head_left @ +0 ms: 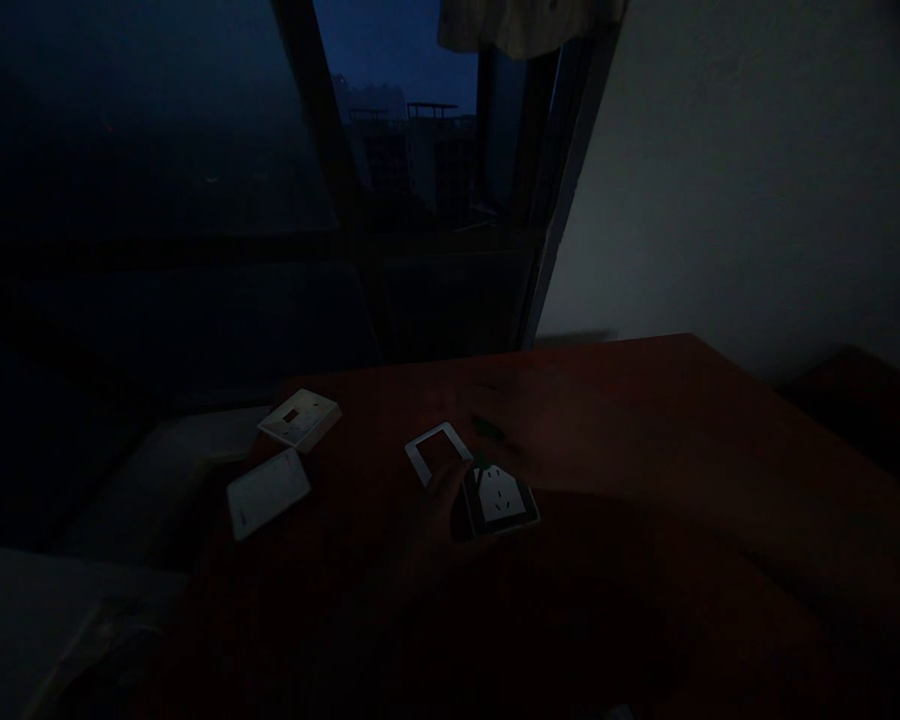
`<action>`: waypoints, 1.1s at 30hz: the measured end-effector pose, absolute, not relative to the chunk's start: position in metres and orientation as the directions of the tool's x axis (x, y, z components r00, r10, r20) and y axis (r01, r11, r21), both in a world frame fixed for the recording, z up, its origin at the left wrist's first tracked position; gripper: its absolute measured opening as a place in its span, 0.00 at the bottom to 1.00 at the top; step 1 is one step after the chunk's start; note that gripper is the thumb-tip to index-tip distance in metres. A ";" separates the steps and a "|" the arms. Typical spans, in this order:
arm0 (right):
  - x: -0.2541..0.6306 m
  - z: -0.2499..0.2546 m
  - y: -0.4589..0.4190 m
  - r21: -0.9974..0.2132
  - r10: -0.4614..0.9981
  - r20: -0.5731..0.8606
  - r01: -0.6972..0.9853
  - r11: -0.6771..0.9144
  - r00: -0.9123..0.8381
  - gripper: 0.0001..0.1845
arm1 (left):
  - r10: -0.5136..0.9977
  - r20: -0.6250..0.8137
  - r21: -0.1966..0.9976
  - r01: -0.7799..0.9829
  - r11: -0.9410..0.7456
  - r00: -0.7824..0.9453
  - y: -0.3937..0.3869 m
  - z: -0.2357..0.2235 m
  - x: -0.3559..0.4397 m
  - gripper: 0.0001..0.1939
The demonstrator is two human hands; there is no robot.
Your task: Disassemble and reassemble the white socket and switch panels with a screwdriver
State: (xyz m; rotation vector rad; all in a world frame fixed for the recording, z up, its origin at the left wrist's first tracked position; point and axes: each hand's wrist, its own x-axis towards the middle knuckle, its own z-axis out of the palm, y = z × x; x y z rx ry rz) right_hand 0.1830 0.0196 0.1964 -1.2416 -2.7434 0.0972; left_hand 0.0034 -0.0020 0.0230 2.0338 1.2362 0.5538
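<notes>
In the dim light a wall socket (501, 494), with a white slotted face and a dark surround, rests on the red table. My left hand (436, 515) grips its left side, fingers on the upper edge and thumb low. A white square frame (418, 462) with an open middle lies just beyond those fingers, partly covered by them. From the right comes my right hand (544, 425), dark and smeared by motion. A thin green object (487, 429) shows at its fingers, by the socket's top edge; its exact kind is too dark to make out.
On the table's left lie a white box-like plate (300, 418) with a small cut-out and a flat white rounded panel (268, 493). Behind the red table (645, 365) stand a dark window (435, 300) and a pale wall (727, 180).
</notes>
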 end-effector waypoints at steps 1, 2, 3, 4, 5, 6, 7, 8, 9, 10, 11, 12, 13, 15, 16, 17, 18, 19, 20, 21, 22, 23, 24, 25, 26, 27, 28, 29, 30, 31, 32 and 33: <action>0.182 0.197 0.020 -0.060 0.769 0.080 0.767 0.638 -0.634 0.12 | 0.892 0.015 0.738 0.597 -0.315 0.452 -0.002 0.023 0.003 0.41; 0.182 0.198 0.020 -0.011 0.786 0.074 0.787 0.617 -0.614 0.14 | 0.893 0.026 0.739 0.593 -0.320 0.449 -0.002 0.022 0.003 0.41; 0.182 0.198 0.020 0.019 0.793 0.074 0.796 0.605 -0.605 0.15 | 0.893 0.035 0.742 0.588 -0.324 0.448 -0.002 0.020 0.003 0.41; 0.183 0.199 0.020 0.025 0.789 0.077 0.792 0.610 -0.610 0.14 | 0.892 0.040 0.745 0.581 -0.327 0.450 -0.002 0.019 0.003 0.41; 0.184 0.199 0.020 0.009 0.774 0.082 0.777 0.629 -0.628 0.12 | 0.891 0.042 0.749 0.576 -0.328 0.453 -0.001 0.017 0.003 0.41; 0.185 0.200 0.021 -0.017 0.753 0.087 0.755 0.655 -0.652 0.10 | 0.889 0.039 0.752 0.572 -0.327 0.457 -0.001 0.016 0.003 0.42; 0.186 0.200 0.021 -0.045 0.730 0.087 0.729 0.683 -0.678 0.10 | 0.887 0.033 0.753 0.571 -0.325 0.461 0.000 0.014 0.003 0.42; 0.187 0.200 0.021 -0.071 0.708 0.084 0.705 0.706 -0.701 0.12 | 0.886 0.028 0.753 0.574 -0.323 0.462 0.000 0.013 0.003 0.42; 0.187 0.200 0.021 -0.085 0.693 0.081 0.688 0.721 -0.716 0.12 | 0.887 0.023 0.750 0.579 -0.321 0.462 0.000 0.013 0.003 0.42; 0.187 0.199 0.022 -0.087 0.692 0.079 0.686 0.722 -0.718 0.12 | 0.890 0.024 0.745 0.585 -0.320 0.456 0.000 0.013 0.003 0.41; 0.186 0.199 0.022 -0.078 0.704 0.078 0.699 0.711 -0.706 0.12 | 0.893 0.027 0.740 0.592 -0.320 0.449 0.000 0.014 0.003 0.40; 0.184 0.199 0.023 -0.060 0.723 0.077 0.721 0.691 -0.687 0.12 | 0.895 0.030 0.736 0.597 -0.321 0.445 -0.001 0.015 0.004 0.40; 0.182 0.199 0.023 -0.038 0.745 0.074 0.745 0.666 -0.663 0.13 | 0.895 0.031 0.733 0.598 -0.323 0.445 -0.001 0.016 0.004 0.40; 0.180 0.199 0.022 -0.004 0.774 0.080 0.777 0.630 -0.628 0.15 | 0.891 0.030 0.731 0.599 -0.328 0.452 -0.002 0.019 0.004 0.40; 0.179 0.199 0.022 -0.005 0.774 0.089 0.777 0.630 -0.627 0.14 | 0.891 0.030 0.730 0.599 -0.329 0.453 -0.002 0.019 0.004 0.40; 0.179 0.199 0.022 -0.011 0.764 0.099 0.767 0.642 -0.638 0.13 | 0.889 0.029 0.729 0.599 -0.331 0.456 -0.001 0.019 0.004 0.40; 0.180 0.199 0.022 -0.017 0.746 0.104 0.748 0.663 -0.658 0.12 | 0.890 0.032 0.728 0.599 -0.333 0.455 -0.001 0.019 0.003 0.41; 0.180 0.199 0.022 -0.019 0.725 0.104 0.727 0.686 -0.681 0.11 | 0.891 0.035 0.726 0.601 -0.334 0.454 -0.001 0.018 0.003 0.41; 0.181 0.199 0.022 -0.017 0.707 0.096 0.709 0.705 -0.700 0.11 | 0.889 0.034 0.724 0.602 -0.336 0.456 -0.001 0.016 0.003 0.41; 0.182 0.198 0.023 -0.013 0.699 0.088 0.701 0.713 -0.710 0.11 | 0.887 0.032 0.722 0.603 -0.339 0.460 -0.001 0.015 0.002 0.42; 0.183 0.198 0.024 -0.005 0.701 0.081 0.703 0.711 -0.708 0.11 | 0.887 0.029 0.721 0.605 -0.339 0.462 0.000 0.013 0.002 0.42; 0.184 0.197 0.025 0.007 0.714 0.081 0.717 0.697 -0.695 0.10 | 0.886 0.026 0.720 0.606 -0.338 0.463 0.000 0.012 0.001 0.43; 0.184 0.197 0.025 0.014 0.731 0.084 0.735 0.678 -0.677 0.11 | 0.885 0.021 0.720 0.607 -0.336 0.466 0.000 0.010 0.001 0.43; 0.184 0.196 0.026 0.019 0.743 0.088 0.746 0.665 -0.664 0.12 | 0.884 0.017 0.720 0.608 -0.335 0.467 0.001 0.010 0.000 0.43; 0.184 0.196 0.025 0.018 0.743 0.091 0.747 0.664 -0.663 0.13 | 0.884 0.018 0.719 0.608 -0.336 0.467 0.001 0.009 0.000 0.43; 0.184 0.195 0.025 0.009 0.734 0.095 0.738 0.675 -0.673 0.13 | 0.884 0.021 0.718 0.608 -0.338 0.467 0.001 0.009 0.000 0.43; 0.184 0.195 0.024 -0.010 0.719 0.102 0.722 0.692 -0.687 0.11 | 0.884 0.026 0.717 0.607 -0.342 0.468 0.001 0.008 0.000 0.44; 0.184 0.195 0.023 -0.033 0.702 0.108 0.703 0.710 -0.704 0.10 | 0.883 0.031 0.714 0.608 -0.347 0.468 0.002 0.008 0.000 0.44; 0.184 0.195 0.023 -0.055 0.684 0.112 0.682 0.729 -0.721 0.10 | 0.883 0.035 0.711 0.610 -0.351 0.467 0.002 0.008 0.001 0.44; 0.183 0.194 0.022 -0.070 0.669 0.117 0.666 0.742 -0.734 0.11 | 0.883 0.035 0.708 0.611 -0.353 0.469 0.002 0.009 0.001 0.44; 0.182 0.194 0.022 -0.078 0.660 0.124 0.656 0.750 -0.741 0.11 | 0.882 0.030 0.706 0.615 -0.352 0.470 0.002 0.009 0.000 0.44; 0.181 0.194 0.023 -0.076 0.659 0.128 0.656 0.751 -0.741 0.12 | 0.883 0.022 0.704 0.620 -0.347 0.470 0.002 0.010 0.000 0.44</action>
